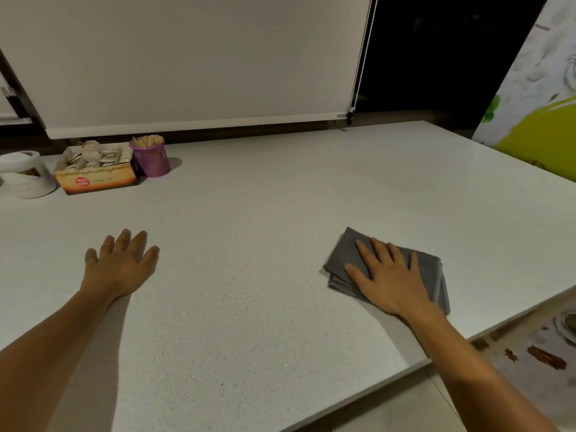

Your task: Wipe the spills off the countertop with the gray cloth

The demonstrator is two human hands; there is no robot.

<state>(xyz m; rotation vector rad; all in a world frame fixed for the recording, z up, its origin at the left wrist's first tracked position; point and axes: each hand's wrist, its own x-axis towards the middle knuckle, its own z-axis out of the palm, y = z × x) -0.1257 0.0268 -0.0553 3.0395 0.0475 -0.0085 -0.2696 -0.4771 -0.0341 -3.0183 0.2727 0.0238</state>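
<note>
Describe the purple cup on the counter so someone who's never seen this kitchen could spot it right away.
Look along the back edge of the white countertop, under the lowered blind, toward the left. Three things sit in a row there: a white tub, an open cardboard box, then the purple cup at the right end. It is the only purple thing, and it is full of upright wooden sticks.

Countertop (280,213) open between my hands and ahead. Obstacles far left only: white jar (25,176), box (96,173), purple cup (151,157).
</note>
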